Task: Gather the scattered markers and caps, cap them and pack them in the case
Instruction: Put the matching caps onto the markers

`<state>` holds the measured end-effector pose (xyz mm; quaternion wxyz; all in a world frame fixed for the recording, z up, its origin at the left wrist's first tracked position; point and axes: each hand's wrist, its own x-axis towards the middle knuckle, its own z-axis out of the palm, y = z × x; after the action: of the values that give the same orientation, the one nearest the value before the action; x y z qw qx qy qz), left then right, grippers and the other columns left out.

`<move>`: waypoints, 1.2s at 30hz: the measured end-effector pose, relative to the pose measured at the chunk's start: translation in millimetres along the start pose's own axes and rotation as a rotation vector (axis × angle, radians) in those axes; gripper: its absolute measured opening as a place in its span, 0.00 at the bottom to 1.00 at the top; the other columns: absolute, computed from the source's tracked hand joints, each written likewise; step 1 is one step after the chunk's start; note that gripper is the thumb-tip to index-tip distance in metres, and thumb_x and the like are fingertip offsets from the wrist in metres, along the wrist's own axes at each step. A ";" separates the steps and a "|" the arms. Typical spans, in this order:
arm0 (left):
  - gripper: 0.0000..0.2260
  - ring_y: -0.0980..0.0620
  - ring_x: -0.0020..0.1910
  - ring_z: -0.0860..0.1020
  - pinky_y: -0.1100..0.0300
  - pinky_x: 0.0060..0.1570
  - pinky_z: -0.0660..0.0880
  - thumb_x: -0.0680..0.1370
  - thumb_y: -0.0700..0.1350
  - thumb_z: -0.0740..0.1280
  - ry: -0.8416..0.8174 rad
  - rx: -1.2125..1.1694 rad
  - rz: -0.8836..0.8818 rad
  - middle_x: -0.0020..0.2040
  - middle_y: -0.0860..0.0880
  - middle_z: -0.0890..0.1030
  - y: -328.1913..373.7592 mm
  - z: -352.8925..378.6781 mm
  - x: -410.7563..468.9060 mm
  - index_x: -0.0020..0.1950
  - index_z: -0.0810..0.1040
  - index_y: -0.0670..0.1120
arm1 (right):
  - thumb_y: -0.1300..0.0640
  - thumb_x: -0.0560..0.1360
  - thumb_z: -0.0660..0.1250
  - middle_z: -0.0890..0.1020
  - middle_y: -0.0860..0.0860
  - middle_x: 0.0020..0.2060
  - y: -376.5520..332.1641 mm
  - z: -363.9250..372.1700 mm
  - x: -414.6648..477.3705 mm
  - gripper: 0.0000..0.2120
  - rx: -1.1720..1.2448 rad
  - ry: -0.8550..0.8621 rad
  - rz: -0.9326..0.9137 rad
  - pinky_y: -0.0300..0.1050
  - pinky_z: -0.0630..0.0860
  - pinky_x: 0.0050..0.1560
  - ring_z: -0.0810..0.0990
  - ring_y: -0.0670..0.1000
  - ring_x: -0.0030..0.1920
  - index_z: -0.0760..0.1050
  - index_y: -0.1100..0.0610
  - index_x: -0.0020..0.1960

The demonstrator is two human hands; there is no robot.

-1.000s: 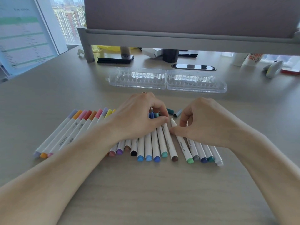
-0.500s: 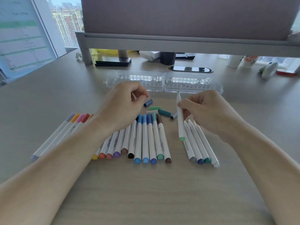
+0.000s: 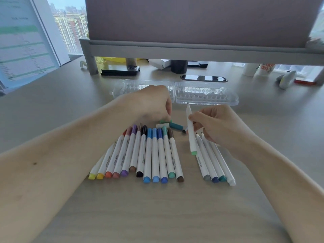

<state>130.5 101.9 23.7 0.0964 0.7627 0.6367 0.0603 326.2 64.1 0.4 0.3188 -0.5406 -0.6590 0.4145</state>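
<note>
The right hand (image 3: 220,125) pinches the light, stiff, probably slick uncapped marker (image 3: 191,135) mid-barrel, a sound grip, near the far case (image 3: 206,98), while the left hand (image 3: 154,104) curls its fingers round the tiny green cap (image 3: 165,121) to its left.

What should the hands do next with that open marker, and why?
Probably lift the light green cap at the left hand and press it onto the marker the right hand holds: its tip is bare and its end is the same green.
</note>
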 end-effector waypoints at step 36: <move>0.06 0.58 0.47 0.85 0.58 0.50 0.76 0.82 0.48 0.68 0.427 -1.103 0.006 0.47 0.54 0.88 20.0 30.8 -51.5 0.56 0.82 0.48 | 0.52 0.80 0.69 0.84 0.53 0.30 -4.9 5.6 -9.2 0.10 0.010 -0.104 -0.179 0.36 0.72 0.29 0.75 0.46 0.25 0.84 0.56 0.45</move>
<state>146.9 45.8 -0.2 0.3484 0.5726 0.5144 0.5349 321.1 53.7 2.4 0.3226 -0.4557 -0.7183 0.4152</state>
